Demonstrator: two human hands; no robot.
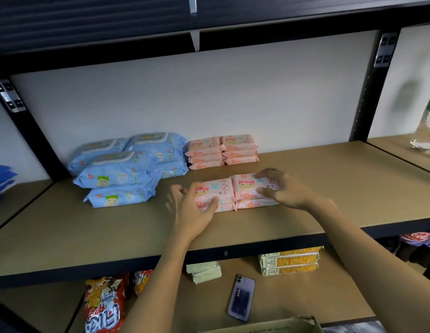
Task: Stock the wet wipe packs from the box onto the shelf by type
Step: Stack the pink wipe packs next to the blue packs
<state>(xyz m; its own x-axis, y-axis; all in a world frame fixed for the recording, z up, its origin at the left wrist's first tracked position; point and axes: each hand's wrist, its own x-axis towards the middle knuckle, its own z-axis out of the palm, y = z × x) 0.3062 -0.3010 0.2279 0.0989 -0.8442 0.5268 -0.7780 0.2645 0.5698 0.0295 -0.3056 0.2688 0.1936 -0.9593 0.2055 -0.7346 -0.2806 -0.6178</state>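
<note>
On the middle shelf (305,188), blue packs (127,164) left, pink stacks (222,151) behind. Left hand (192,207) and right hand (281,188) each grip an end of 4 front pink packs (235,192). Best slide them back squarely, edges flush, clear of blue.

I'm reaching both bare forearms up and forward from the bottom of view, converging toward the middle. My left hand (193,207) is curling, thumb low in front, fingers blurred up top, gripping what it's on. My right hand (281,188) is lying palm down, fingers spread and bent, thumb tucked along the near side.
</note>
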